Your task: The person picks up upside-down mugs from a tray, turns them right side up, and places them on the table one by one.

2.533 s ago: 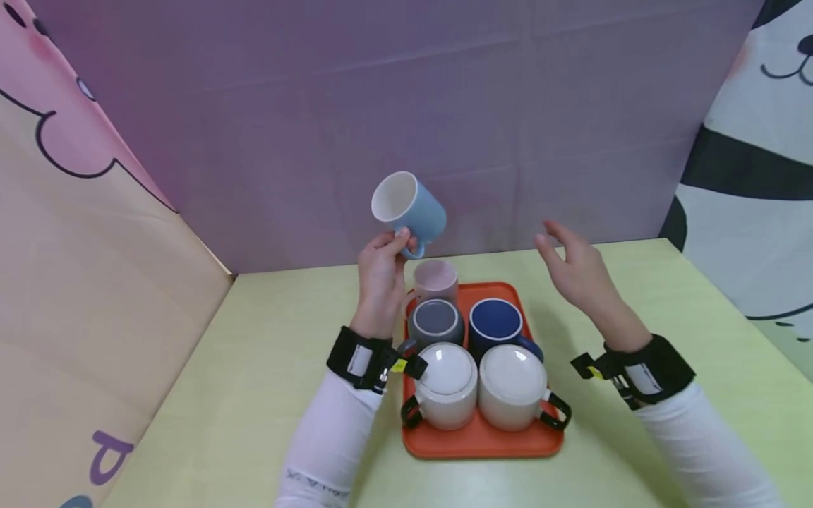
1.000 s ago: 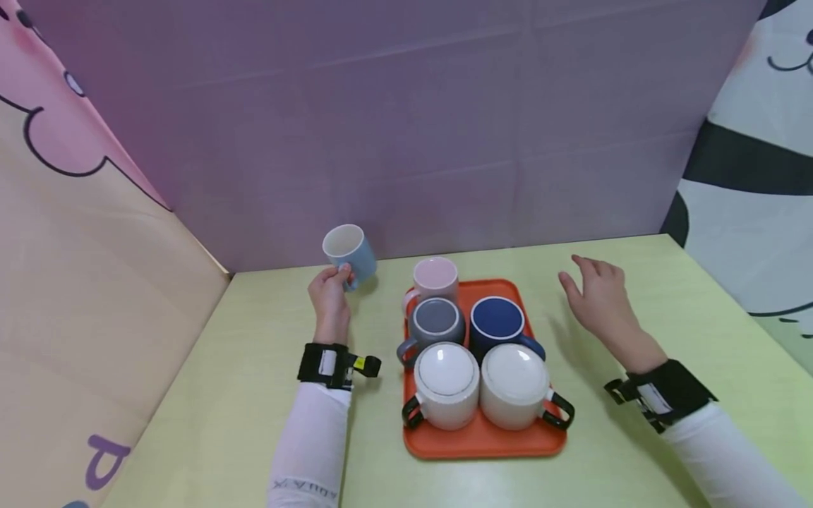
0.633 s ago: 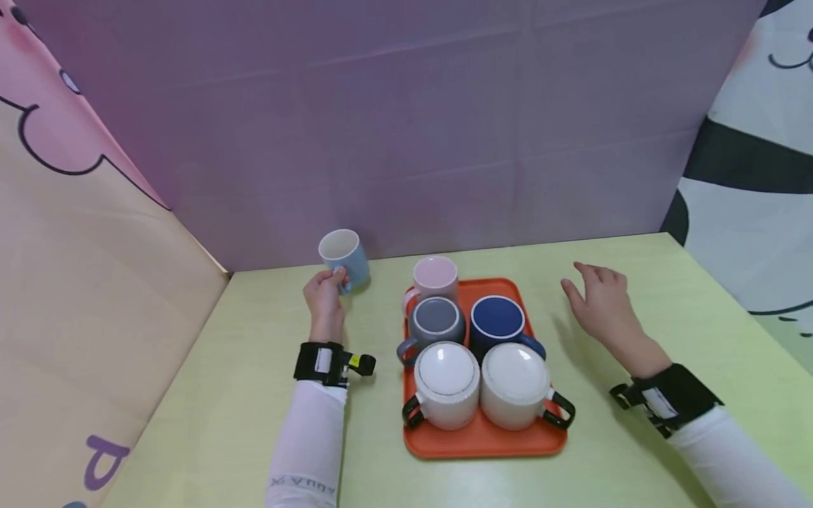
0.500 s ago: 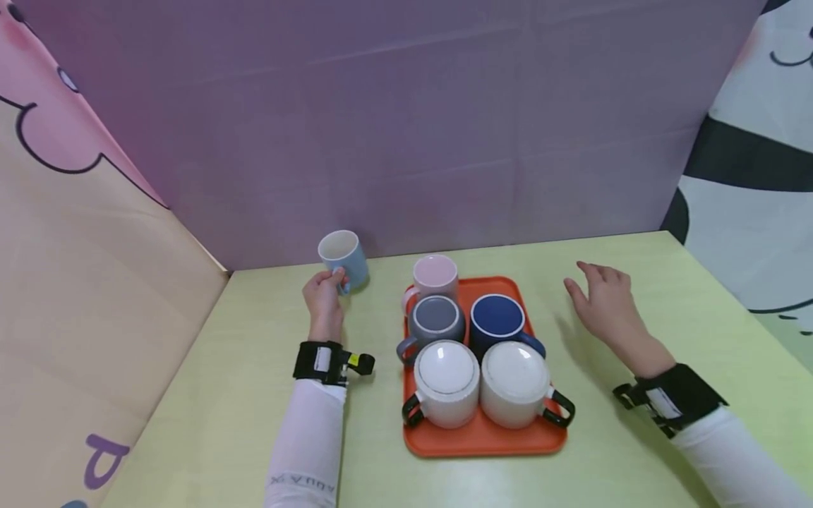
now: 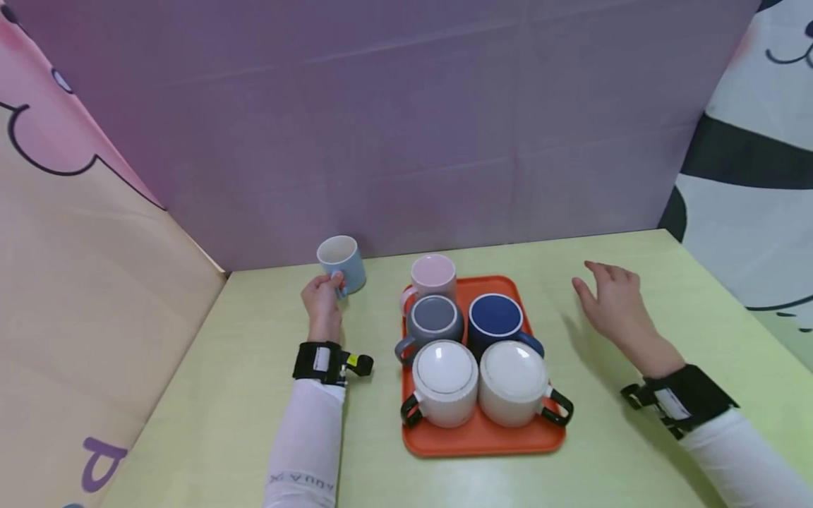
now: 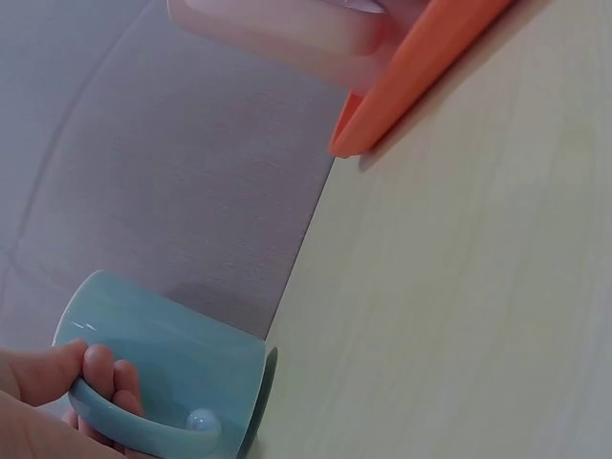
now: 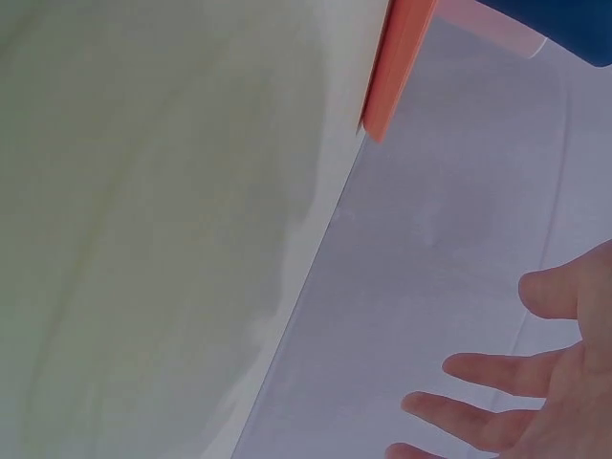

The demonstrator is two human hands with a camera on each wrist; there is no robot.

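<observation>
While at wall, light-blue mug

Yellow-green table, matte, smooth. Purple sheet hangs as back wall, faint horizontal creases, meets table along far edge. Left: peach-and-pink cartoon cloth, black outline, purple mark near bottom corner. Right: white cloth with thick black band and black line drawing. Light soft, even; faint shadows on tabletop. Wrist views: same purple sheet and table edge.
</observation>
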